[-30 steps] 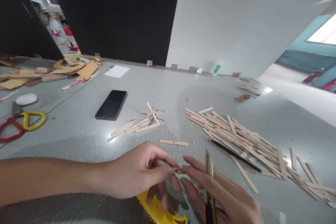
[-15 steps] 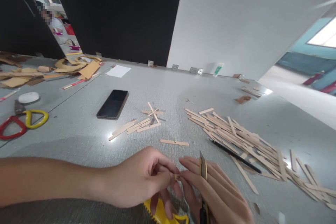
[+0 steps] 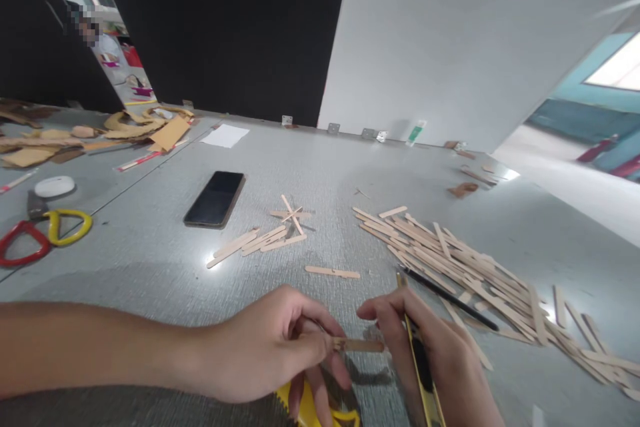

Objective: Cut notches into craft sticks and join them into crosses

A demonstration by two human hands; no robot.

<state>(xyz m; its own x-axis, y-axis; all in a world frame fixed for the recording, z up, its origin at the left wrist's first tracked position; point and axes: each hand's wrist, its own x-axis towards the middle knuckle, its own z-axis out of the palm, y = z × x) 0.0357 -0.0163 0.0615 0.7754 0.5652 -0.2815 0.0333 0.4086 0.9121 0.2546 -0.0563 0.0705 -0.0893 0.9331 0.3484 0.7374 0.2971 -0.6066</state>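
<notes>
**Craft stick (image 3: 363,345) pinched in your left hand (image 3: 265,347), utility knife (image 3: 429,387) in your right hand (image 3: 440,353)**

You look to be partway through trimming or notching one stick, judging by the knife and the rough patch beside your left fingertips. A notched stick (image 3: 320,270) lies flat on the tabletop (image 3: 310,167), just past your hands toward the far edge.

Your left thumb and forefinger close narrowly on the left end of the held stick, leaving the rest sticking out to the right, raised over the tabletop. Its free end stops just beside your right fingers; you can't tell whether they touch. Those fingers curl round the knife, its tip angled toward the far edge, while your right forefinger points loosely toward your left hand.

Any further cut would likely call for turning the blade to that rough patch and keeping your left fingertips clear of it.

Below your left hand lies a yellow toothed tool (image 3: 307,410). Toward the tabletop's right edge spreads the pile of loose sticks (image 3: 465,267), a black pen (image 3: 450,298) along its near side.
</notes>
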